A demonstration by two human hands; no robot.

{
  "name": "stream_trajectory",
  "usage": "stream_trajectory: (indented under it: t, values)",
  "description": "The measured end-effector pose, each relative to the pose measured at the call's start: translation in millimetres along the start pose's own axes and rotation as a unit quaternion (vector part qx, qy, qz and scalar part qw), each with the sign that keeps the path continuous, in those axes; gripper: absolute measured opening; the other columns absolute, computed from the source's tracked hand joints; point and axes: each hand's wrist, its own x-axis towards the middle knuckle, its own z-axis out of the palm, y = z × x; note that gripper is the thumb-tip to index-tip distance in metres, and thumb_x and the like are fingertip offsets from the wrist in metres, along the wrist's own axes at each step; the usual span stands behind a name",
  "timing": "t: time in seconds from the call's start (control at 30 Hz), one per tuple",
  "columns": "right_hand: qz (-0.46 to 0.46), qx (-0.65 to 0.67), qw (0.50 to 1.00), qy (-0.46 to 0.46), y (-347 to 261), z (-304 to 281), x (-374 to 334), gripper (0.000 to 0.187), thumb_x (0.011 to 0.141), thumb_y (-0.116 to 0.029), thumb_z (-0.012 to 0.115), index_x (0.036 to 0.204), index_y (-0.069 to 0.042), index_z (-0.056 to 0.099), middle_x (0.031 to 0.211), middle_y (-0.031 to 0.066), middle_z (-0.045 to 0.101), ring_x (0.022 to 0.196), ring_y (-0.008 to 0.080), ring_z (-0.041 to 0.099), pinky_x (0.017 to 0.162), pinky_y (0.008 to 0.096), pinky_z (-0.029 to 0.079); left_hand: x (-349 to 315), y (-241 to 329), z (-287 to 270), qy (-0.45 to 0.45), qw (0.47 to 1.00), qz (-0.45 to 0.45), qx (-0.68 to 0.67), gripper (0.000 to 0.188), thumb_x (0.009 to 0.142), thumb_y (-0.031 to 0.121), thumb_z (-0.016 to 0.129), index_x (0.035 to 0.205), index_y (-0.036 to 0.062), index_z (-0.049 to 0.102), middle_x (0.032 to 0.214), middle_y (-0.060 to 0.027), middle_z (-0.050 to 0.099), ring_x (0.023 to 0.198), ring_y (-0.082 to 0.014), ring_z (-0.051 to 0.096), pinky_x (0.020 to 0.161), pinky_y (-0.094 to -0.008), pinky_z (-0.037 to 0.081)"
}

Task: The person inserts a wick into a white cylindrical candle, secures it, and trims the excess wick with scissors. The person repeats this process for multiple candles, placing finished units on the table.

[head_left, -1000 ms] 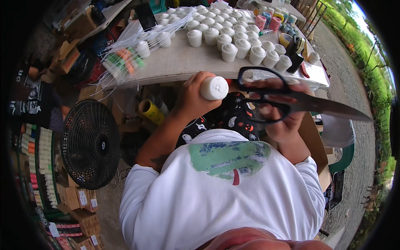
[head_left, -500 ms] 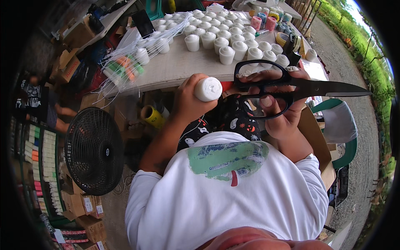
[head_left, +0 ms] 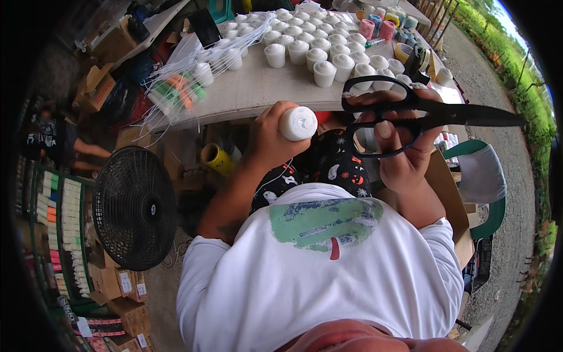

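Note:
My left hand [head_left: 267, 134] is wrapped round a white candle [head_left: 298, 124], its flat round end turned up toward me. A thin white wick hangs from below that fist. In my right hand [head_left: 406, 164] is a pair of black scissors [head_left: 478, 115], held up beside the candle and apart from it. Fingers and thumb pass through the scissors' handle loops, and the blades point off to the right, looking closed. Beyond both hands, many white cup-shaped candles [head_left: 324, 74] with domed tops stand in rows on the table [head_left: 252, 97].
Long white wicks [head_left: 170, 79] spread over the table's left side, by orange and green candles [head_left: 183, 88]. Red and blue candles [head_left: 387, 30] and tape rolls [head_left: 403, 51] stand at the back right. A black fan [head_left: 134, 208] is at my left, a green chair [head_left: 495, 214] at my right.
My right hand has lifted the scissors slightly and shifted them a little right. The left hand still grips the candle, tipped slightly differently. The whole view has shifted a little.

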Motion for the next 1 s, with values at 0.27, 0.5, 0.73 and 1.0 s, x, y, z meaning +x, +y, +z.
stream_trajectory:
  t: [0.27, 0.5, 0.73, 1.0]
  values:
    - [0.028, -0.003, 0.998, -0.059, 1.7, -1.3, 1.5, 0.051, 0.092, 0.002, 0.051, 0.134, -0.01, 0.024, 0.111, 0.0171, 0.055, 0.105, 0.0243, 0.059, 0.086, 0.0338, 0.049, 4.0, -1.5, -3.9, 0.002, 1.0, 0.011, 0.009, 0.054, 0.057, 0.015, 0.08, 0.105, 0.01, 0.055, 0.093, -0.0145, 0.064, 0.086, -0.0348, 0.065, 0.074, -0.044, 0.052]
    - [0.028, 0.012, 0.999, -0.028, -0.2, -0.1, 6.4, 0.049, 0.094, 0.001, 0.051, 0.134, -0.01, 0.024, 0.113, 0.0156, 0.058, 0.097, 0.0176, 0.06, 0.078, 0.0274, 0.047, -0.3, -0.9, -7.1, -0.008, 1.0, -0.013, -0.003, 0.053, 0.057, 0.016, 0.08, 0.103, 0.0098, 0.056, 0.095, -0.0141, 0.065, 0.088, -0.0347, 0.064, 0.076, -0.0432, 0.052]
    - [0.226, 0.011, 0.974, 0.022, 28.2, -30.2, 8.8, 0.049, 0.094, -0.007, 0.055, 0.134, -0.014, 0.029, 0.1, 0.0095, 0.062, 0.083, 0.0122, 0.061, 0.071, 0.0255, 0.05, -3.6, -7.1, -5.9, -0.012, 1.0, -0.022, -0.016, 0.053, 0.058, 0.015, 0.082, 0.103, 0.0091, 0.055, 0.095, -0.0133, 0.064, 0.089, -0.0337, 0.064, 0.077, -0.0421, 0.051]
    - [0.315, -0.173, 0.932, 0.052, 82.1, -137.6, -90.5, 0.053, 0.089, 0.001, 0.059, 0.135, -0.013, 0.036, 0.101, 0.0073, 0.059, 0.091, 0.0128, 0.058, 0.077, 0.0246, 0.046, -9.0, -25.0, -19.9, -0.074, 0.989, -0.12, -0.043, 0.077, 0.068, 0.027, 0.084, 0.126, 0.0101, 0.037, 0.107, -0.02, 0.058, 0.098, -0.034, 0.062, 0.084, -0.0419, 0.049]
